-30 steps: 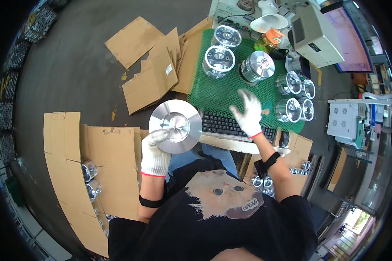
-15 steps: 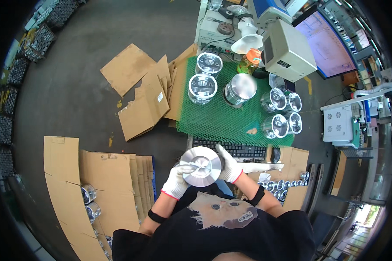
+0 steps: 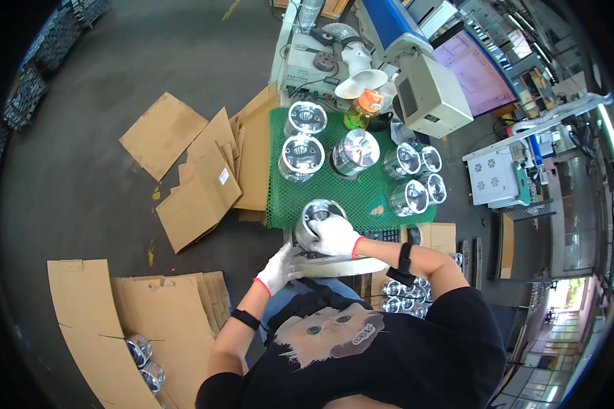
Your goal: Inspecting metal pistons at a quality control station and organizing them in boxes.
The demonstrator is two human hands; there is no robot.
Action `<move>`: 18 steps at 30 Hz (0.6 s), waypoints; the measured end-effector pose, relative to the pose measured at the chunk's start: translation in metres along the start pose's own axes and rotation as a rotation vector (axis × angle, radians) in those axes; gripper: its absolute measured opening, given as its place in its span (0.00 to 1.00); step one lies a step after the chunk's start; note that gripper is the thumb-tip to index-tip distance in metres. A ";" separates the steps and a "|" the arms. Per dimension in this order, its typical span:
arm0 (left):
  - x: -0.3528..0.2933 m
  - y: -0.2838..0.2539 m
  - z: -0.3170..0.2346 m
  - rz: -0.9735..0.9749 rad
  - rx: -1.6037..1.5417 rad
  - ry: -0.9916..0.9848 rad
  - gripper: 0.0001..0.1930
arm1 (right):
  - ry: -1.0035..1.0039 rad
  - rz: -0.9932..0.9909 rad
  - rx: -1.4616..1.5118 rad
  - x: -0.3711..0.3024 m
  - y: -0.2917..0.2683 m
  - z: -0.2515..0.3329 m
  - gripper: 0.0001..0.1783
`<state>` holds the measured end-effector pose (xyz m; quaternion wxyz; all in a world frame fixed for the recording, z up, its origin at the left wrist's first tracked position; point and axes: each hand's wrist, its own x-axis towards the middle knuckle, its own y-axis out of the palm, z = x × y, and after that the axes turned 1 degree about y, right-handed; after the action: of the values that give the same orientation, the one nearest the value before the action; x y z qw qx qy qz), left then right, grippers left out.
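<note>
A shiny metal piston point(image 3: 307, 230) stands hollow end up at the front edge of the green mesh mat point(image 3: 348, 200), over the keyboard. My gloved right hand point(image 3: 339, 237) is closed on its near right rim, with fingers reaching into the hollow. Below and left of it, my gloved left hand point(image 3: 278, 268) is off the piston, its fingers apart near the end of the white tray edge point(image 3: 338, 266). Farther back on the mat, another piston point(image 3: 357, 153) sits crown up on a dark round base. Two hollow-end-up pistons point(image 3: 301, 158) stand to its left.
Several pistons point(image 3: 409, 198) are grouped on the mat's right side. An orange-lidded bottle point(image 3: 362, 110), a fume hose with a white hood point(image 3: 360, 82) and a grey box-shaped device point(image 3: 431, 95) stand behind. Flattened cardboard point(image 3: 198, 198) lies left; a carton point(image 3: 160, 300) holding pistons is at lower left.
The piston has gone from lying crown up between both hands to hollow end up at the mat's front edge. My left hand has let go; my right hand grips the rim. The view has shifted.
</note>
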<state>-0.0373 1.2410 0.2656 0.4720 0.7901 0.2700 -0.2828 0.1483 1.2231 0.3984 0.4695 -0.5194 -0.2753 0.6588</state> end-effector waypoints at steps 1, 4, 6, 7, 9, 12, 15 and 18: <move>0.012 0.007 -0.009 0.063 -0.160 -0.038 0.36 | -0.105 -0.107 -0.087 0.012 0.009 -0.010 0.18; 0.038 0.029 -0.028 0.083 -0.448 -0.044 0.35 | -0.242 -0.354 -0.160 0.046 0.027 -0.022 0.12; 0.046 0.035 -0.042 0.136 -0.474 0.059 0.35 | -0.241 -0.370 -0.183 0.059 0.032 -0.024 0.11; 0.051 0.041 -0.047 0.157 -0.542 0.063 0.37 | -0.208 -0.333 -0.176 0.061 0.030 -0.023 0.11; 0.058 0.039 -0.047 0.223 -0.584 0.098 0.39 | -0.158 -0.325 -0.168 0.059 0.022 -0.016 0.11; 0.059 0.025 -0.043 0.273 -0.501 0.146 0.40 | -0.200 -0.480 -0.118 0.064 0.036 -0.012 0.11; 0.062 0.009 -0.039 0.352 -0.458 0.204 0.40 | -0.321 -0.525 -0.083 0.048 0.031 -0.008 0.16; 0.056 0.016 -0.046 0.221 -0.329 0.219 0.36 | -0.473 -0.481 0.044 0.011 -0.007 -0.020 0.24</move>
<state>0.0215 1.2847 0.2534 0.5906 0.7531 0.2743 -0.0939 0.1691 1.2333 0.3933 0.5458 -0.2619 -0.4770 0.6371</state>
